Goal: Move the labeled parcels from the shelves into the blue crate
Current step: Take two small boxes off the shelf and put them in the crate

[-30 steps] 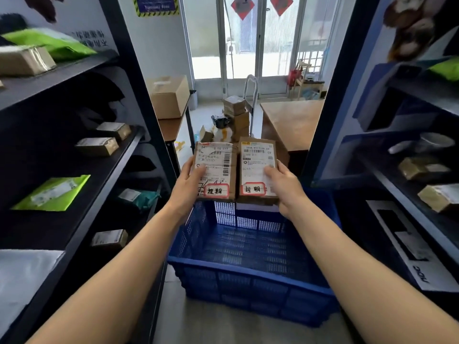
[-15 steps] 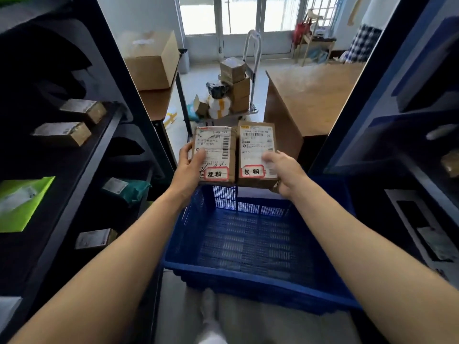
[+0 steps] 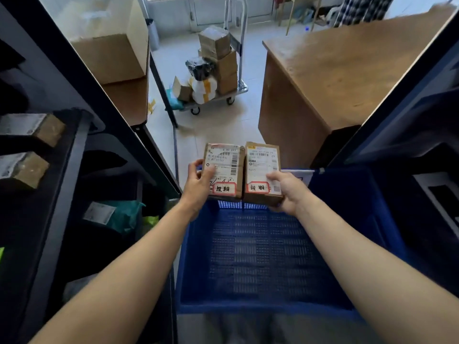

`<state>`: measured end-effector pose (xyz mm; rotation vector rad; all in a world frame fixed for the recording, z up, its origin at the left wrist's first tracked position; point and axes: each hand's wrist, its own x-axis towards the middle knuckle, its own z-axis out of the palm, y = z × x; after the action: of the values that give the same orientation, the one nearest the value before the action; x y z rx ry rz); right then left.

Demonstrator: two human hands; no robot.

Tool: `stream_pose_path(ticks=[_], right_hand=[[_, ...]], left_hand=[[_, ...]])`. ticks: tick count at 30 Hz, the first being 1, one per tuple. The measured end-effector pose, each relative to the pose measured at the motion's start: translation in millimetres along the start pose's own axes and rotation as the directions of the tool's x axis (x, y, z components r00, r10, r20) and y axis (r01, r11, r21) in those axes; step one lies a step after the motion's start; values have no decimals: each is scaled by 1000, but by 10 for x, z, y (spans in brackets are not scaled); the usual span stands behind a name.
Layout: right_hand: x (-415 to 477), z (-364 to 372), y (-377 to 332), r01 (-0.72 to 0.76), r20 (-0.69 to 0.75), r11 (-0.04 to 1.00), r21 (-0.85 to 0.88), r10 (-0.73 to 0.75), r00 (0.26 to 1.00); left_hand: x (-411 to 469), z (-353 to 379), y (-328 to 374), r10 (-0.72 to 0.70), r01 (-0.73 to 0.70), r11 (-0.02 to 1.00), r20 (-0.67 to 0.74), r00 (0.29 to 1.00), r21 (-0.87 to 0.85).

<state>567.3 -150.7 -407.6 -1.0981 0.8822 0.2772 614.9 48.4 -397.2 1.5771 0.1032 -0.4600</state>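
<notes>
Both bare forearms reach up from the lower corners toward mid-frame; the left hand [image 3: 198, 187] and right hand [image 3: 289, 192] are level, fingers curled in a closed grip, thumbs on top.

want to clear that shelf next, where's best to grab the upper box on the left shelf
Grip the upper box across its two long sides, fingers coming from above and the aisle side. It lies flat, label up, its brown end facing the shelf edge, apart from the box below.

Two small brown cardboard parcels, left [image 3: 223, 171] and right [image 3: 262, 173], side by side and touching, white labels up. Held above far rim of empty blue perforated plastic crate [image 3: 258, 256].
</notes>
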Motion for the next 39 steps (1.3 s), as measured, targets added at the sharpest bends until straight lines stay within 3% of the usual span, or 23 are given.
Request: stream_pose_path(ticks=[9,22,35,39], right_hand=[[1504,-199,746,-133,-36,986,-98,130,991],[4023,-580,2502,-252,-98,937,-243,234,967],[5780,-571,3564,-158,-198,963,-216,115,973],[6205,-538,3763,-121,-152,932,-341,72,986]], left_hand=[[912,-10,-1472,-281,286,950,55,958,-126],[2417,4,-4206,-410,409,912,-63,910,-31],[3577,-275,-5847,-429,447,886,-148,891,124],[3922,-273,-6193,-437,464,872,-174,882,159]])
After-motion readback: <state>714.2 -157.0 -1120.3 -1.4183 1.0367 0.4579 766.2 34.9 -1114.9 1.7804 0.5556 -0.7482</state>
